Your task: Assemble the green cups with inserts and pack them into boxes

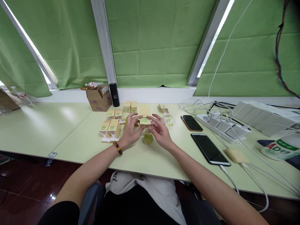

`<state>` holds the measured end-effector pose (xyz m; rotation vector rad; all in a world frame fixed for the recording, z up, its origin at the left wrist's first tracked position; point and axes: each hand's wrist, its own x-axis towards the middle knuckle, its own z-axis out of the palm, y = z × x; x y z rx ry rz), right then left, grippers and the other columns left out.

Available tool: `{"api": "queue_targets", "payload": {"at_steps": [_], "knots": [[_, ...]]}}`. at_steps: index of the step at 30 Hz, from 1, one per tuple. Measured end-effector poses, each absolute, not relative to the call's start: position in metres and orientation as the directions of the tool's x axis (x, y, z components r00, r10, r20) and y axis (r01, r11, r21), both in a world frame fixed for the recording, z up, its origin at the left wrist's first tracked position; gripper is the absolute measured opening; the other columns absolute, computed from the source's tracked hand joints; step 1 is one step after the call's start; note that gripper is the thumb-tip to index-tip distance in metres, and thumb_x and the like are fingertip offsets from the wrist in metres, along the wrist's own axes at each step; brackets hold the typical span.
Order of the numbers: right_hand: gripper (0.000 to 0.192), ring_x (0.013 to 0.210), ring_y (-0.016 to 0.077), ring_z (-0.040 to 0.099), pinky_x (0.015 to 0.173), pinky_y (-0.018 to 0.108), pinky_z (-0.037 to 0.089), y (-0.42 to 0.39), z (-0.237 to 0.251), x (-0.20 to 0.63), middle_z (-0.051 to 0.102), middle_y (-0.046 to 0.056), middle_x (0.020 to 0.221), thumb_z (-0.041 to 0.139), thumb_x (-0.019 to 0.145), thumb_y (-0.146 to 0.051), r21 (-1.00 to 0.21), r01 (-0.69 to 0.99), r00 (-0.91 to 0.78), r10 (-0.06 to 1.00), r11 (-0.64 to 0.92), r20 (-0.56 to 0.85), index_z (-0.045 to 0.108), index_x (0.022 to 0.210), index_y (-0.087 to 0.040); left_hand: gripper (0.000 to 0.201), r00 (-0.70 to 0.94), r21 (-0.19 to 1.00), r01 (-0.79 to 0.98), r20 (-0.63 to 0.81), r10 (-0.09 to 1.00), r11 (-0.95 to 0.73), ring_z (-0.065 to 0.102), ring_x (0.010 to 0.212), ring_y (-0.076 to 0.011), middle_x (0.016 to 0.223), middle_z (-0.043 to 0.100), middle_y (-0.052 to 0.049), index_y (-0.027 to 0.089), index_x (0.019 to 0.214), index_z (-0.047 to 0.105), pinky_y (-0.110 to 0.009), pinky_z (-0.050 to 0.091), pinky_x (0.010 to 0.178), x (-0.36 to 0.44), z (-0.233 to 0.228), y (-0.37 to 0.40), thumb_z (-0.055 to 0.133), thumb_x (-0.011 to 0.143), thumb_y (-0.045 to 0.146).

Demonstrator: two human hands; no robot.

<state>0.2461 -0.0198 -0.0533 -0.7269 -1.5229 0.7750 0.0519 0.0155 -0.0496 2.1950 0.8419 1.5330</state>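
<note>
My left hand [131, 130] and my right hand [159, 130] both grip a small tan carton with a green label [145, 120], held just above the pale green table [77, 137]. Its top flap stands open. Right below the carton, between my wrists, a small clear jar of green stuff [148, 138] stands on the table. A beaded bracelet [117, 148] circles my left wrist. Several more tan cartons [111, 128] stand to the left and behind [130, 107], some with flaps open.
A brown cardboard box [99, 98] and a black cylinder [114, 94] stand at the back. Two phones [191, 122] [209, 148] lie to the right, beside a power strip [220, 125] with white cables. Small clear jars [169, 122] sit behind my right hand. Green curtains hang behind.
</note>
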Motion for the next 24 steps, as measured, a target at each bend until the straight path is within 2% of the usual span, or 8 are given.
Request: {"api": "queue_targets", "payload": {"at_steps": [3,6,9,12,15,17,21,24], "knots": [[0.058,0.142,0.0306,0.06,0.125,0.053,0.048,-0.02,-0.054,0.245,0.02,0.006,0.176,0.072,0.098,-0.054,-0.817,0.001,-0.126,0.811,0.576,0.572,0.056,0.153,-0.043,0.052,0.241,0.502,0.376,0.759,0.605,-0.779,0.049,0.145,-0.0324,0.151,0.044,-0.016,0.028,0.147,0.053,-0.05,0.055,0.112,0.051,-0.049,0.017,0.069,0.099,0.043],[0.073,0.16,0.0299,0.04,0.134,0.055,0.032,-0.021,-0.053,0.244,0.024,0.004,0.179,0.069,0.1,-0.054,-0.794,-0.036,-0.187,0.776,0.607,0.602,0.037,0.164,-0.044,0.056,0.235,0.482,0.401,0.767,0.597,-0.779,0.044,0.15,-0.0325,0.152,0.045,-0.016,0.026,0.151,0.051,-0.054,0.044,0.123,0.051,-0.049,0.02,0.066,0.101,0.043],[0.081,0.165,0.0259,0.028,0.137,0.055,0.024,-0.025,-0.05,0.244,0.03,0.004,0.178,0.065,0.102,-0.053,-0.764,-0.064,-0.236,0.734,0.642,0.637,0.02,0.169,-0.042,0.056,0.218,0.528,0.387,0.744,0.632,-0.756,0.044,0.149,-0.0325,0.152,0.048,-0.017,0.024,0.152,0.051,-0.052,0.045,0.121,0.052,-0.049,0.021,0.063,0.102,0.046],[0.079,0.167,0.0261,0.024,0.136,0.057,0.024,-0.03,-0.046,0.246,0.029,0.004,0.178,0.062,0.103,-0.055,-0.75,-0.031,-0.257,0.72,0.661,0.645,0.02,0.169,-0.042,0.054,0.196,0.614,0.335,0.696,0.691,-0.714,0.05,0.143,-0.0318,0.151,0.052,-0.018,0.023,0.148,0.054,-0.048,0.051,0.112,0.053,-0.047,0.022,0.062,0.102,0.05],[0.068,0.164,0.0278,0.032,0.134,0.057,0.029,-0.032,-0.043,0.248,0.038,0.006,0.174,0.061,0.104,-0.053,-0.727,-0.019,-0.28,0.694,0.686,0.663,0.034,0.165,-0.04,0.054,0.178,0.691,0.237,0.661,0.729,-0.683,0.062,0.125,-0.0274,0.14,0.061,-0.017,0.021,0.143,0.055,-0.042,0.055,0.102,0.054,-0.043,0.022,0.062,0.101,0.055],[0.055,0.159,0.0289,0.041,0.134,0.057,0.031,-0.032,-0.042,0.248,0.051,0.006,0.167,0.06,0.105,-0.051,-0.705,0.003,-0.291,0.675,0.71,0.678,0.049,0.157,-0.038,0.057,0.154,0.732,0.177,0.64,0.753,-0.658,0.065,0.118,-0.0248,0.136,0.064,-0.015,0.021,0.143,0.052,-0.039,0.055,0.1,0.054,-0.042,0.022,0.064,0.099,0.057],[0.028,0.138,0.0291,0.066,0.134,0.059,0.027,-0.03,-0.043,0.249,0.08,0.005,0.126,0.059,0.105,-0.044,-0.65,0.138,-0.3,0.657,0.747,0.691,0.075,0.124,-0.031,0.063,0.068,0.791,0.1,0.599,0.798,-0.603,0.067,0.12,-0.0245,0.137,0.067,-0.014,0.022,0.145,0.046,-0.038,0.055,0.099,0.053,-0.045,0.027,0.07,0.097,0.054],[0.019,0.105,0.0263,0.077,0.113,0.054,0.05,-0.028,-0.045,0.25,0.082,0.004,0.097,0.06,0.103,-0.035,-0.614,0.273,-0.24,0.671,0.74,0.702,0.076,0.099,-0.027,0.061,0.054,0.829,0.026,0.557,0.829,-0.559,0.068,0.119,-0.0254,0.134,0.069,-0.015,0.022,0.143,0.045,-0.04,0.056,0.1,0.051,-0.05,0.033,0.07,0.096,0.052]]}}
